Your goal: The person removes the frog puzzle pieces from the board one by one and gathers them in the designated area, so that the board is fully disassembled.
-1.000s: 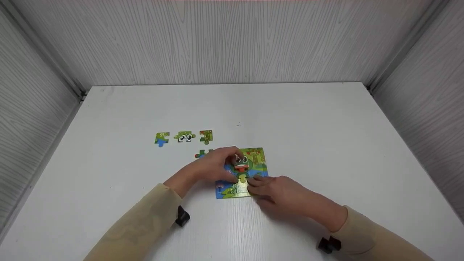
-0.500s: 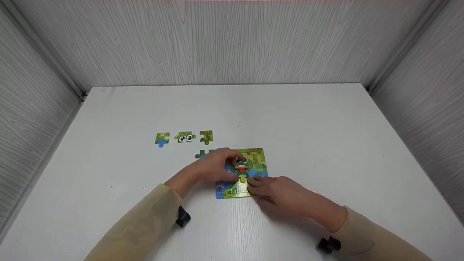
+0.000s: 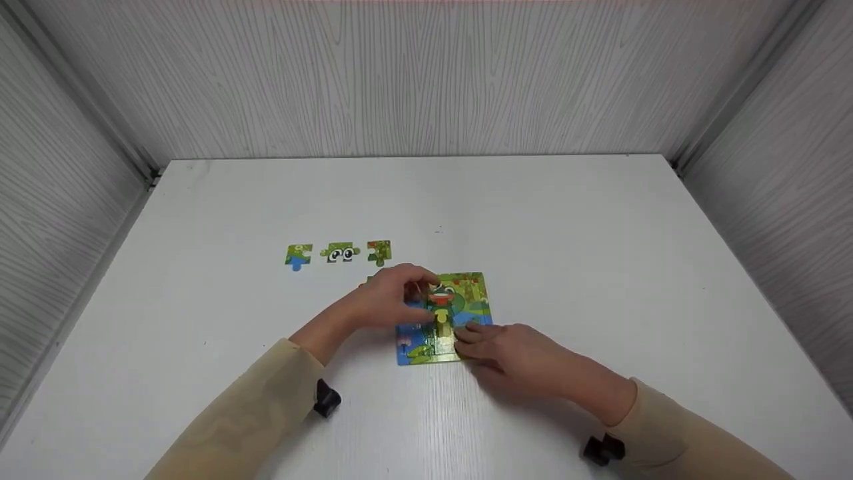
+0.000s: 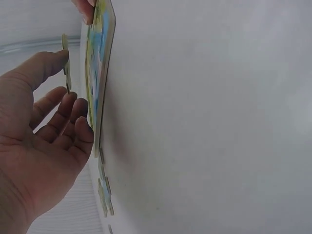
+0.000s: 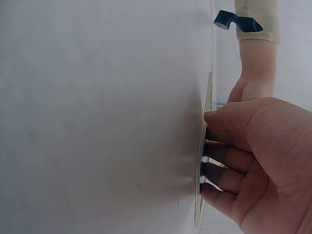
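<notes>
My left hand [image 3: 386, 297] pinches a puzzle piece [image 3: 441, 315] with a frog's mouth and belly on it, thumb on the near end and fingertips on the far end. In the left wrist view this piece [image 4: 67, 68] stands clear of the puzzle board [image 4: 95, 73]. The square board, a green and blue frog picture, lies flat under both hands, with a pale bare recess at its lower middle. My right hand [image 3: 510, 353] holds the board's lower right corner; the right wrist view has its thumb at the board's edge [image 5: 198, 165] and the other fingers over the top.
Three loose puzzle pieces lie in a row left of the board: a green-blue one [image 3: 298, 256], one with two eyes [image 3: 340, 253], and a green one [image 3: 379, 252]. Another is mostly hidden behind my left hand. Wood-grain walls [image 3: 426, 80] enclose the white table [image 3: 566, 233].
My left hand has risen slightly and shifted left, lifting the frog-mouth piece off the board. It now covers most of the fourth loose piece. The right hand stays in place.
</notes>
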`<state>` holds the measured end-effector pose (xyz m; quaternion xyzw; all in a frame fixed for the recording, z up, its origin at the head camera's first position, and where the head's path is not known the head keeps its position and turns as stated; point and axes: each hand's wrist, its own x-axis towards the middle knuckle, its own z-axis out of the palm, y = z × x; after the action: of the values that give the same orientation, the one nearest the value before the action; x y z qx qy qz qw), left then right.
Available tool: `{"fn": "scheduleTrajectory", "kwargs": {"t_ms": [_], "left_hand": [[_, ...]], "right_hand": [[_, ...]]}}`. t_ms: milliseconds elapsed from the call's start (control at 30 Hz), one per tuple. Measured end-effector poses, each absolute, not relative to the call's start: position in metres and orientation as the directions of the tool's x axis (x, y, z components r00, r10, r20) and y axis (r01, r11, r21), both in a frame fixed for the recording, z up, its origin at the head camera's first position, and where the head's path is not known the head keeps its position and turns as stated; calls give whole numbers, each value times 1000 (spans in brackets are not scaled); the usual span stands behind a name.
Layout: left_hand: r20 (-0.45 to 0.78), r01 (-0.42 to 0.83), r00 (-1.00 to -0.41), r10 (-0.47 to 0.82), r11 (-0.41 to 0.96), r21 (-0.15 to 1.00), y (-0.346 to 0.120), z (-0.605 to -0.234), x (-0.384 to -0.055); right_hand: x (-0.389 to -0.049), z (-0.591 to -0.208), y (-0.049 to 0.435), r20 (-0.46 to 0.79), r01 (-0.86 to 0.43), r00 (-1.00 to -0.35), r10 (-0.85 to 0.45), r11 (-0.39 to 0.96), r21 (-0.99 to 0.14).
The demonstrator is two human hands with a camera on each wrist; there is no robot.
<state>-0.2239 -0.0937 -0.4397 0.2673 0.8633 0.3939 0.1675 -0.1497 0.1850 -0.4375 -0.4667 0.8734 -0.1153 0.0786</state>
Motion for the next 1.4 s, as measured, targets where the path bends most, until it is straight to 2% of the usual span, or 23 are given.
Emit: {"fn": "scheduleTrajectory", "kwargs": {"t_ms": [433, 633, 1100, 1400], "left_hand": [[-54, 297, -864, 500, 594, 748, -120, -420, -224], [-33, 293, -875, 483, 583, 758, -141, -416, -223], [-64, 205, -918, 390, 607, 768, -194, -422, -215], [-80, 182, -934, 347, 656, 732, -216, -431, -215]], "right_hand": [[-151, -439, 187, -44, -786, -561, -827, 549, -284], [-150, -440, 187, -64, -773, -575, -816, 567, -284], [-148, -439, 186, -64, -773, -578, -813, 571, -275], [-150, -439, 187, -19, -799, -543, -839, 524, -295]]}}
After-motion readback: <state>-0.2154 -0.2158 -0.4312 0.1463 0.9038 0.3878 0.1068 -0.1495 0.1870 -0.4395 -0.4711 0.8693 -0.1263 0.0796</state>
